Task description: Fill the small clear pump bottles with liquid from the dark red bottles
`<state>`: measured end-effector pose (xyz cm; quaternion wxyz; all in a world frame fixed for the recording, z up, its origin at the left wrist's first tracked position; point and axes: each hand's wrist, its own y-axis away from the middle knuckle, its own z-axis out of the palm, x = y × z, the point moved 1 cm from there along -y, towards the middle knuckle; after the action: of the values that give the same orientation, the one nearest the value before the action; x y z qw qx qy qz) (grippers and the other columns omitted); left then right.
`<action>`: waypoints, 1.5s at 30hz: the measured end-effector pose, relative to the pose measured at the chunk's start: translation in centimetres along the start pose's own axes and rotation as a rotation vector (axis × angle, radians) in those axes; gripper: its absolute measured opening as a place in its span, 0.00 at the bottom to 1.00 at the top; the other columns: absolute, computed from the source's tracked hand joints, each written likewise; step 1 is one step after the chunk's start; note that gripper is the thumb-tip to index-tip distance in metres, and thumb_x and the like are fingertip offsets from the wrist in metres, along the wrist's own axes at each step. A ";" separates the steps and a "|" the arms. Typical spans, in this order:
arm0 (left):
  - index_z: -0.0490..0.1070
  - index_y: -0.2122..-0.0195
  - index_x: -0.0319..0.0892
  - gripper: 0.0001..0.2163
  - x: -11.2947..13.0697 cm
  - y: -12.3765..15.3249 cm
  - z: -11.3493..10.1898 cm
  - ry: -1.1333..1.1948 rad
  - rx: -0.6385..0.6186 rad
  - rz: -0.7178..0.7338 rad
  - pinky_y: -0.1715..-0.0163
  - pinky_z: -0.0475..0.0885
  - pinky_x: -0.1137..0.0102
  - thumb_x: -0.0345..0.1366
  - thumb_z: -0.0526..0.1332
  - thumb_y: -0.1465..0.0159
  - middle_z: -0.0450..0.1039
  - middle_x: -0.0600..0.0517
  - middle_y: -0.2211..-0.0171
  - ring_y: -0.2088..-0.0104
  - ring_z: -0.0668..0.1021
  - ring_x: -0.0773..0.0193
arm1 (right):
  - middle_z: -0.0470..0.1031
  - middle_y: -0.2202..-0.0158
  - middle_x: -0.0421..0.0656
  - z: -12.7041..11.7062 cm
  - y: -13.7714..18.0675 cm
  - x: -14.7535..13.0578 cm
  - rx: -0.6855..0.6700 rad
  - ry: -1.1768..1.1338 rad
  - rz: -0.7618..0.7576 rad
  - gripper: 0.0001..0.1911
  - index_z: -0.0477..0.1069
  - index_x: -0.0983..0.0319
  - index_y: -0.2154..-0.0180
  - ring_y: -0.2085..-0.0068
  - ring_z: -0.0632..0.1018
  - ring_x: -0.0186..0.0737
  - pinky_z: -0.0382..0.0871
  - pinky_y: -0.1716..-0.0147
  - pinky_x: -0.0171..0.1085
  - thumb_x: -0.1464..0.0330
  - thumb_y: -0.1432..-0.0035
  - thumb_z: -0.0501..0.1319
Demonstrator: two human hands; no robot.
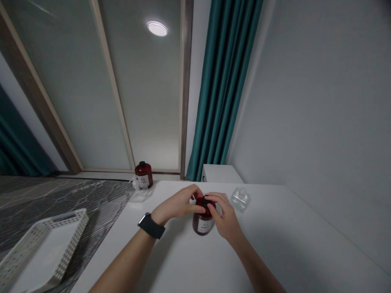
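Two squat, dark-red translucent bottles with black caps and pale printed labels stand upright on a smooth, glossless white counter (189,264). One, the near bottle (204,226), is just below the centre of the frame, between two bare hands: the left hand (180,203) has its thumb and fingers curled about the bottle's upper left side, and the right hand (224,213) pinches around the black cap (206,200) from the right, so both are grasping it. One dark-banded watch (152,226) circles the left wrist. The far bottle (143,175) sits at the counter's left back edge, left of the frame's centre, with a clear, glassy object (141,195) just in front of it; a second clear piece, a blocky faceted container (240,199), lies right of the hands. At the lower left is one white plastic basket (56,262), rectangular, its walls pierced with rows of small holes, on a grey streaked surface (100,203). Behind, two frosted panes (140,97) in slim frames carry one round, bright light (157,28); two teal fabric curtains hang in folds, a right curtain (224,89) at top centre and a left curtain (21,138) at the left edge.
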<state>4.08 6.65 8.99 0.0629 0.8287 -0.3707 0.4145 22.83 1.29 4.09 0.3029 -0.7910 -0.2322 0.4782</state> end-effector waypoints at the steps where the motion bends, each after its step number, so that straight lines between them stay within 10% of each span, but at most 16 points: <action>1: 0.71 0.60 0.42 0.13 0.0 0.0 0.0 0.000 0.000 -0.002 0.60 0.68 0.67 0.39 0.71 0.42 0.74 0.52 0.62 0.61 0.75 0.58 | 0.78 0.56 0.47 0.0 0.0 0.0 0.002 -0.002 0.003 0.11 0.76 0.56 0.55 0.52 0.76 0.46 0.71 0.51 0.47 0.72 0.36 0.58; 45: 0.71 0.60 0.41 0.13 0.2 0.2 -0.1 0.038 -0.024 -0.055 0.59 0.68 0.66 0.38 0.70 0.42 0.74 0.51 0.61 0.60 0.75 0.58 | 0.75 0.55 0.44 0.4 0.9 0.0 0.080 -0.100 0.070 0.14 0.74 0.54 0.55 0.52 0.76 0.45 0.70 0.50 0.45 0.76 0.40 0.60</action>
<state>3.99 6.45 9.17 0.0912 0.8299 -0.3513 0.4237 22.53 0.72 3.29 0.3052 -0.7612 -0.1999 0.5362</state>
